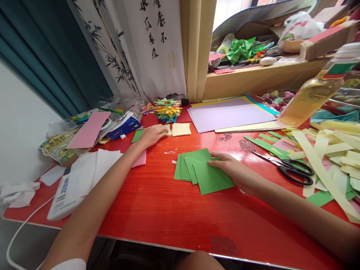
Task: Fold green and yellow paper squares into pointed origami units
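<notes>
My right hand [226, 167] pinches a fanned stack of green paper squares [215, 178] at its upper right edge, with thumb on top; the stack spreads over the red table. At the back, my left hand [154, 135] rests with its fingers bent and close together over pale cream paper [169, 129], mostly hidden under the fingertips. Just right of those fingertips lies a small stack of cream paper squares [181, 129]. A green paper piece [137, 136] shows behind the left wrist, and pink paper [140, 159] lies under the forearm.
Open black-handled scissors [295, 170] lie right of my right hand, beside heaped paper strips [332, 150]. Large lilac sheets [225, 112] and a tilted-looking bottle [312, 93] stand behind. A folded-paper piece [168, 110] sits at the back; a white tissue pack [75, 187] lies left.
</notes>
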`<state>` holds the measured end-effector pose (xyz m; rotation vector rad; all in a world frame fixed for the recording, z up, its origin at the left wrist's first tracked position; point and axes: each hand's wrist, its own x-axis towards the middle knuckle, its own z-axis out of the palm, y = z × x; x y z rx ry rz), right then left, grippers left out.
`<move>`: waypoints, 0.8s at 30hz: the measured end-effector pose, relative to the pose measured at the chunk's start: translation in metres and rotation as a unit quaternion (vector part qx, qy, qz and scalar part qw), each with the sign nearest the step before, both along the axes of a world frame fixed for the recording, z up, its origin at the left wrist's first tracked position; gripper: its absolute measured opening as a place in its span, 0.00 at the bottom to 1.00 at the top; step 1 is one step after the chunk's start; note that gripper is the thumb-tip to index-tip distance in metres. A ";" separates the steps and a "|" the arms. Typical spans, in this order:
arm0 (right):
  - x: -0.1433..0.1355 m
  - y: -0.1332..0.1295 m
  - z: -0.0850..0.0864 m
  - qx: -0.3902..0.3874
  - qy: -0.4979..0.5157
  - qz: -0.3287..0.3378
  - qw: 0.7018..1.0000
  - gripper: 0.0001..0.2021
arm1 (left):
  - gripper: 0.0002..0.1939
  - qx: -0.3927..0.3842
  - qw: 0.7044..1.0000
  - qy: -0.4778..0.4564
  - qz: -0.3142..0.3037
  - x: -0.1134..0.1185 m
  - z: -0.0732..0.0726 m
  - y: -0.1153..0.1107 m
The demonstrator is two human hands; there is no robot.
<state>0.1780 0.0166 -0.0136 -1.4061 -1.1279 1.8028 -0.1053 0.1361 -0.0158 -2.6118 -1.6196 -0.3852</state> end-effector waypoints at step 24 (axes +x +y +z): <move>0.000 -0.001 0.001 0.007 0.007 0.009 1.000 0.23 | 0.13 -0.012 1.000 -0.018 -0.009 -0.008 -0.001 0.003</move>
